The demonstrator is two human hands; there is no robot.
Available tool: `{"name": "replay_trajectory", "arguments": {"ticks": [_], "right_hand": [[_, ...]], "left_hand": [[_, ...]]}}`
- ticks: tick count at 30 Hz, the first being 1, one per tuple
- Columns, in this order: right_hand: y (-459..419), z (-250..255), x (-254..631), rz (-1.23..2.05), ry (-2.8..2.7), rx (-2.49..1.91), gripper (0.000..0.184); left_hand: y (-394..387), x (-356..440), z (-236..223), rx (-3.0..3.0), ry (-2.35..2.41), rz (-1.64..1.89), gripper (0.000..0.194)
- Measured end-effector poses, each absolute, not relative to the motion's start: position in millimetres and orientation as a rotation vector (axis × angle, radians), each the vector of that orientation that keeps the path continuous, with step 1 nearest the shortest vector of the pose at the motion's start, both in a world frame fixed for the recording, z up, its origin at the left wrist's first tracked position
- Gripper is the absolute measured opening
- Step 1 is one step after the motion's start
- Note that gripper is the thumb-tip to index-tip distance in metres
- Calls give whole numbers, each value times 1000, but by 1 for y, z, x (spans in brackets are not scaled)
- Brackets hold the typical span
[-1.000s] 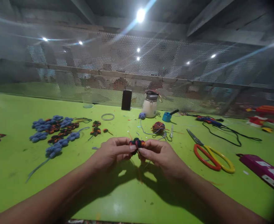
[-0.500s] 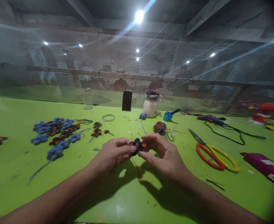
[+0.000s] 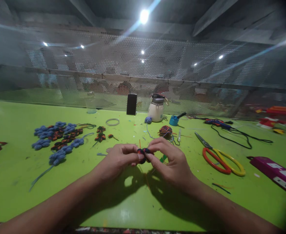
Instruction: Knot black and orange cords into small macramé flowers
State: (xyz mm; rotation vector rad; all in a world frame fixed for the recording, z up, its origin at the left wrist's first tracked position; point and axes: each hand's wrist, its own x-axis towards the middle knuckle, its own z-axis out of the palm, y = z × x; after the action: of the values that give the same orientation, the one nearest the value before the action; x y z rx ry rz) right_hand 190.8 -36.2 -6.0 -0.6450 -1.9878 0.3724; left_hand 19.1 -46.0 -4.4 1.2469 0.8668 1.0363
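Observation:
Between my hands, above the table, is a small dark multicoloured crocheted flower [image 3: 143,155] with orange yarn ends. My left hand [image 3: 121,158] pinches its left side between thumb and fingers. On its right side, my right hand [image 3: 170,159] grips it with thumb and forefinger. The fingertips cover much of the flower. A green object [image 3: 163,158], partly hidden, shows by my right hand. To the left lie blue crocheted flowers [image 3: 57,156] joined in strips, mixed with orange-and-black flowers [image 3: 67,138]. Closer in are a few loose dark orange flowers [image 3: 100,134].
Scissors [image 3: 217,161] lie open to the right, near a purple case [image 3: 276,172]. Behind my hands are a multicoloured yarn ball [image 3: 165,131], a blue yarn ball [image 3: 148,120], a white jug [image 3: 156,110], a blue pot [image 3: 174,120] and a phone [image 3: 131,104]. A glue gun [image 3: 218,124] with cord lies far right.
Both hands have closed in on the crocheted flower; my right fingertips now press onto it and less of it shows. The camera view has shifted slightly.

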Motion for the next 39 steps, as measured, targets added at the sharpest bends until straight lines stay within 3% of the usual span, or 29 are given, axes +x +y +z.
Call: {"name": "replay_trajectory", "arguments": {"ticks": [8,12,18,26,29,34,39], "right_hand": [[-35,-10,191,310,-2049,-639,3],[-36,-7,191,324,-2051,-648,11],[-40,-1,193,381,-2097,-666,5],[-38,-11,188,433,-2056,-867,17],[-36,-13,187,574,-1997,-903,10],[-32,-8,191,925,-1899,-817,41],[-30,-7,193,1186,-1864,-779,26]], "left_hand": [[-43,18,-8,1329,929,1002,10],[-41,14,-8,1390,962,972,12],[-42,13,-7,1427,920,943,9],[-43,23,-14,1636,1061,1045,6],[-40,20,-13,1525,1067,1045,7],[-35,10,-12,1310,939,974,6],[-38,11,-12,1118,800,1009,12]]}}
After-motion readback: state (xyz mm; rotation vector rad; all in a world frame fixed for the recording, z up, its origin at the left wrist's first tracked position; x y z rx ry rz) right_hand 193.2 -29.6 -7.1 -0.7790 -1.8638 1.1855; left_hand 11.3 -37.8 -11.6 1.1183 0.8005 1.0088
